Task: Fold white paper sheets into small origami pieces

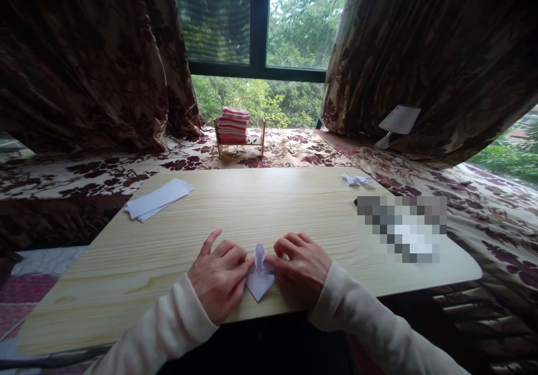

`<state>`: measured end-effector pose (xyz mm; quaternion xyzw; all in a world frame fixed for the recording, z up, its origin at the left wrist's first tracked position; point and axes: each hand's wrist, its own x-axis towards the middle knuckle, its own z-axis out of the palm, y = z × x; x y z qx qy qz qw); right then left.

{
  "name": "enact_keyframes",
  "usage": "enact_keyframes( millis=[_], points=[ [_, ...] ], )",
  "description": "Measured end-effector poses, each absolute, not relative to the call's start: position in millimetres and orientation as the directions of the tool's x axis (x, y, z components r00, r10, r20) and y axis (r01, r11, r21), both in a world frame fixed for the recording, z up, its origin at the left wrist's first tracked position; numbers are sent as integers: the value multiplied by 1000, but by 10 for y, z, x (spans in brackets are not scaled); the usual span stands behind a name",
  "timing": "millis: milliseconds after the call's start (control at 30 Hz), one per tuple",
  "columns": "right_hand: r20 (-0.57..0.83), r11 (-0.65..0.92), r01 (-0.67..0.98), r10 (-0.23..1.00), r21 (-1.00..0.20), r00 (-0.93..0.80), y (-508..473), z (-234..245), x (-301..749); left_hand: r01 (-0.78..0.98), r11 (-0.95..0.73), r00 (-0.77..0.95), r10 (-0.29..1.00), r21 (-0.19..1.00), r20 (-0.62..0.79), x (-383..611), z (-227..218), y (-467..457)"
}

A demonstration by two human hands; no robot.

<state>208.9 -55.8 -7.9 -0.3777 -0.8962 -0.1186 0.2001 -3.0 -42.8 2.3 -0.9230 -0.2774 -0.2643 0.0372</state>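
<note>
A small piece of folded white paper (pixel 260 286) lies near the table's front edge, its pointed corner toward me and a narrow upright fold at its far end. My left hand (pixel 222 277) grips its left side with thumb and fingers, the little finger raised. From the other side, my right hand (pixel 299 267) pinches the paper's right edge, its fingers curled. Both hands rest close to the tabletop. The fingertips partly cover the paper's sides.
Several white paper strips (pixel 159 200) are stacked at the table's left. Folded white paper pieces (pixel 356 179) sit at the far right corner, behind a pixelated area. Beyond the wooden table (pixel 252 201) stand a small rack (pixel 240 149) with striped cloths (pixel 233 126) and a white lamp (pixel 399 119).
</note>
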Motion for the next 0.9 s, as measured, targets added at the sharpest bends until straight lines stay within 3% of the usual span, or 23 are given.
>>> enact_keyframes(
  millis=[200,567,900],
  points=[
    [472,695,689,546,208,-692,-524,-90,2034,522,-852,750,484,47,452,-11,40,-418],
    [422,695,706,604,136,-676,-706,-5,2051,558,-830,746,516,29,420,21,16,-412],
    [464,650,734,597,197,-654,-576,-127,2026,567,-823,751,520,4,406,32,30,-424]
  ],
)
